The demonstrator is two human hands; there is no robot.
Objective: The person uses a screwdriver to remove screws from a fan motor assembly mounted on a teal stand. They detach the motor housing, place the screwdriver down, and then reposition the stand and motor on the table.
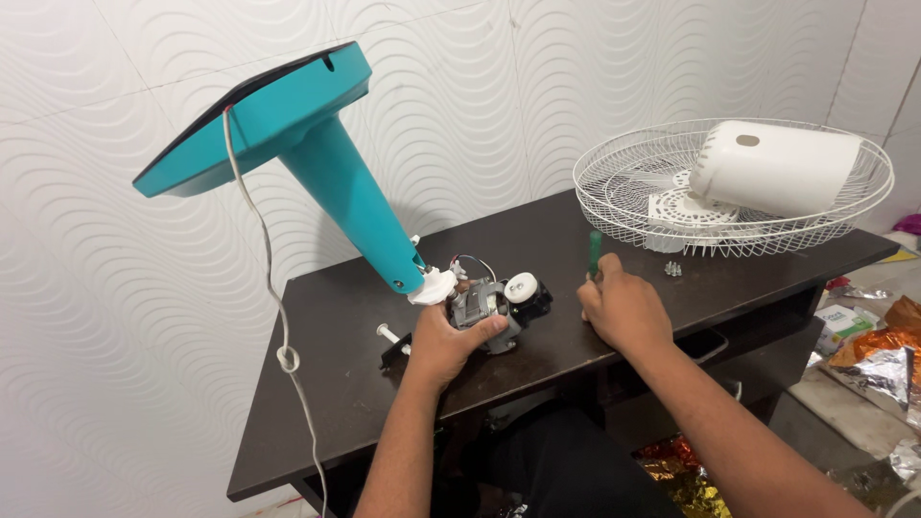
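Partly hidden under the left hand (443,343), the fan motor (487,309) lies on the dark desk (326,384) — that grip is closed around it. Just above it rises the teal stand (331,163). The right hand (622,309) clasps a green-handled screwdriver (595,251); its tip is hidden.

Single head-worn view, looking down and forward from just above the person's own forearms onto a dark table (326,384) set against a white wavy-patterned wall (537,86). Close range: both hands fill the centre, with floor clutter visible at the right edge.
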